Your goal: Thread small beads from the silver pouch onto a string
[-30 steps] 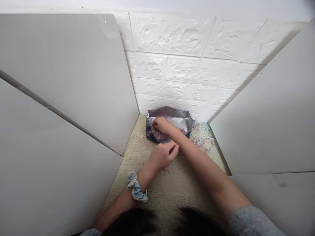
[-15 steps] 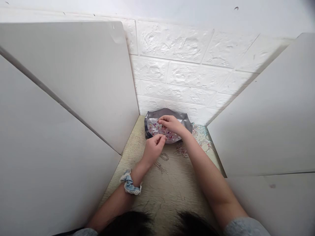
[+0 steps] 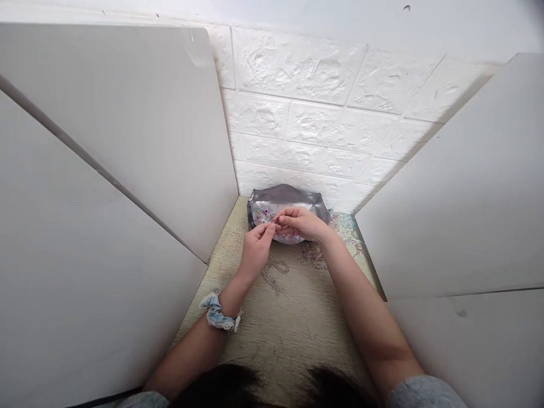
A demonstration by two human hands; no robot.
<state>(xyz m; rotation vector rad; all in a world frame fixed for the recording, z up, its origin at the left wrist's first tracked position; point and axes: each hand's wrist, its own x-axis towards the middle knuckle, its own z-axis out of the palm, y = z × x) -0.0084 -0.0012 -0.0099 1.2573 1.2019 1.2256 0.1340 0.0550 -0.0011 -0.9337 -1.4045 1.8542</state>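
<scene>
Head view, working from afar: I have both bare hands in frame, meeting over the near part of an open, silver-grey foil-lined pouch (image 3: 284, 194). Left hand (image 3: 256, 245): thumb and forefinger pinched together, tips just beside those of the right. Right hand (image 3: 304, 222): fingers curled, thumb and forefinger drawn together. Anything between the tips is too small for me to make out.

Pouch sits at the far end of a pale yellow-green, grained tabletop (image 3: 301, 323), close to a white brick-patterned wall (image 3: 314, 122). I see small pink, red and clear beads (image 3: 264, 214) inside it, partly covered by the hands.

Thin greyish beaded strand (image 3: 278, 277) lies on the tabletop near the left wrist; I cannot tell if it joins that hand. Pinkish beaded strands (image 3: 313, 255) lie beside the right forearm; pale blue-green strands (image 3: 343, 222) lie just right of the pouch. Light-blue scrunchie with white lace edging (image 3: 221, 313) circles the left wrist.
</scene>
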